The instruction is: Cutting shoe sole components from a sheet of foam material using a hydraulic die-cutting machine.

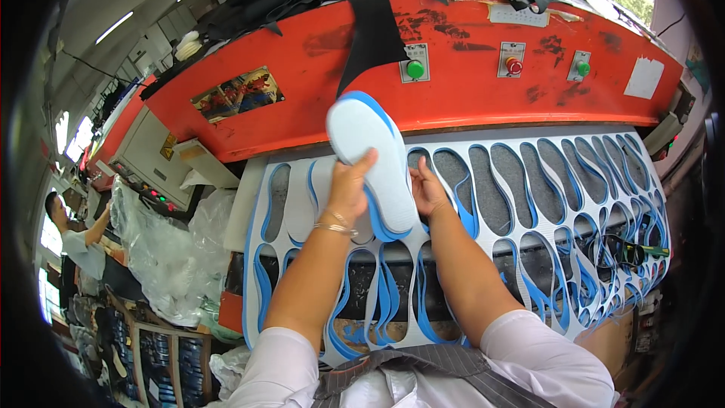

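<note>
My left hand (349, 187) is closed round the left side of a small stack of shoe insoles (371, 136). Its thumb lies across the pale top face, and blue layers show at the edges below. The stack is held up at a tilt over a white-and-blue foam sheet (483, 238) full of insole-shaped cut-outs. Close against the right edge of the stack is my right hand (429, 189), thumb raised and fingers apart; some of its fingers are partly hidden, and whether it touches the stack is unclear.
Behind the sheet runs a red machine beam (302, 53) with a red button (513, 66) and green buttons (415, 69). Black material (374, 23) hangs over it. At left are clear plastic wrapping (162, 249), a control box (147, 155) and another person (79, 245). Blue offcuts lie at right.
</note>
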### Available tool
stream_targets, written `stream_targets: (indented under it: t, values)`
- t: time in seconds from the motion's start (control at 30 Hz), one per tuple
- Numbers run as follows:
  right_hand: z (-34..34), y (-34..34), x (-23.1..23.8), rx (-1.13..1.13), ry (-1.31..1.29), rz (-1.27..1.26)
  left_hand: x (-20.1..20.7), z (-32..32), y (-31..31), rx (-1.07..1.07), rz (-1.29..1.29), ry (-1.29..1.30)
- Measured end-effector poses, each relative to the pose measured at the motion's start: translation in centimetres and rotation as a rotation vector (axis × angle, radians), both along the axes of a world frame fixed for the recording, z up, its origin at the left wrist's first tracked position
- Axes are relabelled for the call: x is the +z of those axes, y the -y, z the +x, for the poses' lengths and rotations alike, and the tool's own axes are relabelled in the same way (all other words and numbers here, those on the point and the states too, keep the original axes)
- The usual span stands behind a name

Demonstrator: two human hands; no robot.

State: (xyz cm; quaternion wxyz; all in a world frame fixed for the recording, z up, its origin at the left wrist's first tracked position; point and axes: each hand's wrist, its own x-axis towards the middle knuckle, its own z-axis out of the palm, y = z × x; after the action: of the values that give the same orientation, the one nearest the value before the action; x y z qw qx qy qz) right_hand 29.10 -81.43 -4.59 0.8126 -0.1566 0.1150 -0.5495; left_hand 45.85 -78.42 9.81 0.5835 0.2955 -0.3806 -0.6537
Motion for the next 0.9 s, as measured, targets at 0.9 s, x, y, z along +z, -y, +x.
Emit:
stream_targets:
  t: [0.9]
  values:
    - [11.6, 0.8, 7.1, 0.042, -0.928, 0.349, 2.4, 19.5, 1.1, -0.528, -1.368, 1.569]
